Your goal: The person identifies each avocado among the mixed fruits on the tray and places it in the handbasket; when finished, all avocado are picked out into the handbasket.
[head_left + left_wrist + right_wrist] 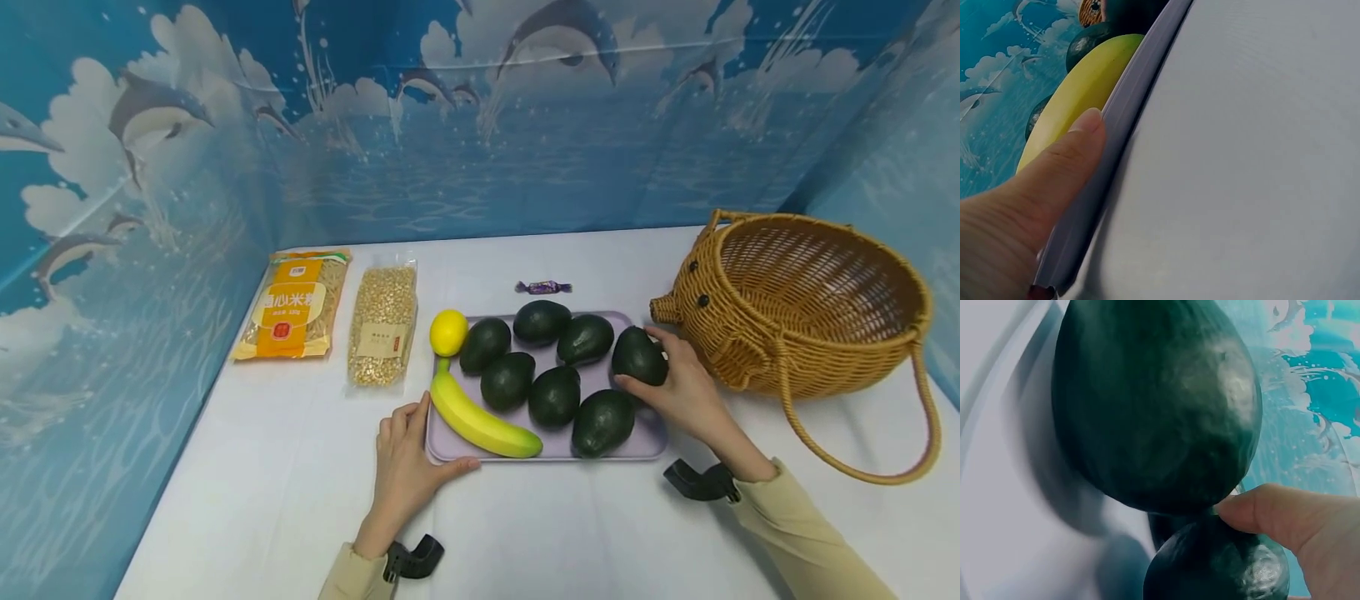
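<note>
On the lilac tray (558,457) lie several dark green avocados, a yellow banana (480,421) along its left front and a lemon (448,332) at its back left corner. My left hand (408,467) holds the tray's front left corner, thumb on the front rim beside the banana (1075,94) in the left wrist view. My right hand (682,387) grips the rightmost avocado (639,356) between thumb and fingers. The right wrist view shows its thumb against that avocado (1222,562), with a second avocado (1160,406) large in front.
A wicker basket (750,333) shaped like an animal stands at the right, its handle (855,475) hanging toward the front. A purple wrapped candy (543,287) lies behind the tray. Left of it are an orange grain bag (292,304) and a clear grain pack (382,325).
</note>
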Demonstrator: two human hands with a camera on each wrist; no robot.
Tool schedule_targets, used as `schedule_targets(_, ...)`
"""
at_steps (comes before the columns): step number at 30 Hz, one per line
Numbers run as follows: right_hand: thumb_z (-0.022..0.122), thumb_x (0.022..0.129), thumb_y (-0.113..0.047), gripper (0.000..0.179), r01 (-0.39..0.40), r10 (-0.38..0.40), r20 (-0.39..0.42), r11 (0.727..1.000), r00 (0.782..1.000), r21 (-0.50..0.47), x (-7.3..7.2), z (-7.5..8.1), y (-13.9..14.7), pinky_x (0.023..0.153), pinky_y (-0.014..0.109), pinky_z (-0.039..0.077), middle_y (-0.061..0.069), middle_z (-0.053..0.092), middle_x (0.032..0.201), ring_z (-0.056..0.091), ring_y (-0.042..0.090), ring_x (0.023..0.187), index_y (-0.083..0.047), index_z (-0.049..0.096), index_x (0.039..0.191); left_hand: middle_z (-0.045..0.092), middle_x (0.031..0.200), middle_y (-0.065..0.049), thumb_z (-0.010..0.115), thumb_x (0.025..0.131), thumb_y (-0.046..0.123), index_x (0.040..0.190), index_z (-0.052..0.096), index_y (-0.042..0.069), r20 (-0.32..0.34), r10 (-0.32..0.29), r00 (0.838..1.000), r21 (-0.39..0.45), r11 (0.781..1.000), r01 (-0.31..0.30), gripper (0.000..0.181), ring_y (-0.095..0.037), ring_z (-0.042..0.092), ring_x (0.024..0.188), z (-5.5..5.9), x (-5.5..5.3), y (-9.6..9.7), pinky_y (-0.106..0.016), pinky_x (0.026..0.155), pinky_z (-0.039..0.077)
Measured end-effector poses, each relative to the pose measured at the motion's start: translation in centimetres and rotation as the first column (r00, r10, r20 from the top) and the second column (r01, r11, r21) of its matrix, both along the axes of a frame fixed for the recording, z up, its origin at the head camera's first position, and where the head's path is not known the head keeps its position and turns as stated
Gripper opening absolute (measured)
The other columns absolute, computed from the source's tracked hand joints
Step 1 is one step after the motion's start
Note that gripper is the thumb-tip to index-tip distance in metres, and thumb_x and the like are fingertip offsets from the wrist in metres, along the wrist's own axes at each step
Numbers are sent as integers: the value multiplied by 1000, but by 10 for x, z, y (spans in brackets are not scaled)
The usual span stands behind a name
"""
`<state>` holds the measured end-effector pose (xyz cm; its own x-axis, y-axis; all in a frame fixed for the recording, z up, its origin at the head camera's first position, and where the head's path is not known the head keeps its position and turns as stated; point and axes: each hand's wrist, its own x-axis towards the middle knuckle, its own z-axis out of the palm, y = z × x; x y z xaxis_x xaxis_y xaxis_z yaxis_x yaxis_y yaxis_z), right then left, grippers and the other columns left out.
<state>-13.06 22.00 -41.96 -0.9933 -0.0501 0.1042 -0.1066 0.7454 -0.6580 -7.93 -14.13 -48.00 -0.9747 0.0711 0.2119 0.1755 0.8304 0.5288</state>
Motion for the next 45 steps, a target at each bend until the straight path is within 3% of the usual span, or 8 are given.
schedule_targets(6,81,75,-28,84,27,-30,-101,999,994,-26,5,0,2,75,51,36,28,43,120,45,39,98,-1,38,142,43,121,-13,78,57,68,145,38,5,41,5,999,11,1000,-5,116,-26,33,97,2,-1,0,-37,83,28)
schedule_targets(11,82,74,-26,80,20,-27,-187,999,982,-41,11,6,0,72,44,36,22,46,116,47,34,93,-5,43,140,44,121,-12,78,56,67,145,38,5,41,4,999,18,1000,-5,116,-26,33,97,2,-1,0,-38,83,28)
schedule_targets(15,83,73,-24,78,13,-26,-225,998,974,-58,17,18,-2,73,42,37,19,48,116,48,32,94,-6,45,139,44,120,-12,78,56,67,145,39,5,38,9,999,14,1000,-10,116,-26,33,97,1,0,0,-39,82,28)
schedule_targets(22,85,71,-22,79,-2,-21,-268,996,963,-86,26,45,0,73,20,37,14,50,119,49,27,100,-12,47,139,44,120,-11,78,55,68,144,40,6,41,17,999,12,1000,-17,115,-25,34,97,1,1,0,-38,82,29)
schedule_targets(28,86,68,-17,79,24,-58,-316,994,947,-110,26,64,8,71,10,36,11,52,120,46,13,98,-13,50,138,45,119,-11,78,55,69,144,40,6,22,14,1000,7,1000,-14,115,-25,34,96,0,1,-1,-38,82,29)
schedule_targets(33,86,68,-13,78,50,-91,-326,990,941,-132,23,78,19,70,7,36,7,51,121,43,1,101,-16,50,138,45,118,-12,78,55,69,142,42,5,-4,13,1000,6,1000,-13,114,-25,35,94,0,1,-1,-38,80,30)
schedule_targets(40,85,69,-12,81,99,-138,-310,986,941,-138,20,92,39,71,5,35,-2,48,122,43,-4,102,-21,47,140,46,119,-11,78,55,69,143,42,5,9,18,1000,8,1000,-18,115,-24,35,94,0,1,0,-37,80,30)
schedule_targets(45,83,72,-15,80,178,-203,-310,978,929,-106,17,96,53,70,8,33,9,49,125,40,-7,94,-20,44,142,45,121,-11,78,55,68,144,40,6,42,22,999,14,1000,-23,115,-25,35,97,1,1,0,-38,81,30)
